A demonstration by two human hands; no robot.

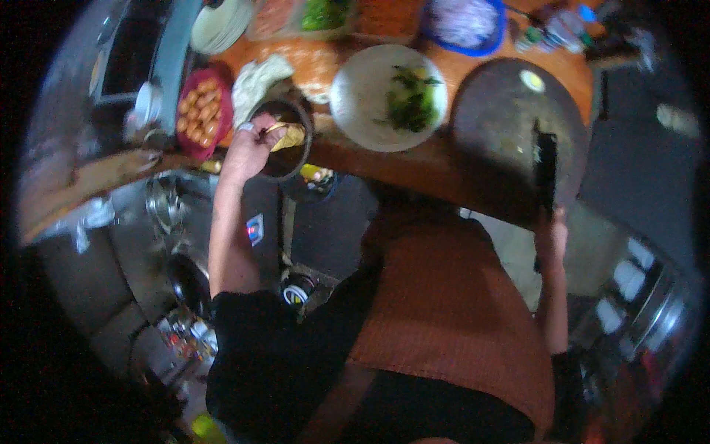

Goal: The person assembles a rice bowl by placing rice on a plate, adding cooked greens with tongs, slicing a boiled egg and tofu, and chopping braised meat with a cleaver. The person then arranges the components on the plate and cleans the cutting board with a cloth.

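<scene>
"How was the left hand [259, 140] held?"

"It was stretched forward and turned inward, its grip too blurred to read, the left forearm [234, 214] bare."

"And the right hand [551, 235]?"

"It was closed, the bare right forearm [554, 303] extended behind it."

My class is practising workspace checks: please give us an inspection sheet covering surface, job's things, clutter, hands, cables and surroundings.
Surface: wooden table; round board with cut egg on it.
Job's things: cleaver; dark pot; yellowish piece, kind unclear.
Clutter: red basket, pale cloth, white bowl with greens, blue basin.
Hands: left hand holds the yellowish piece at the pot; right hand grips the cleaver's handle.
Cables: nothing seen.
Surroundings: dim; details too blurred to tell.
</scene>
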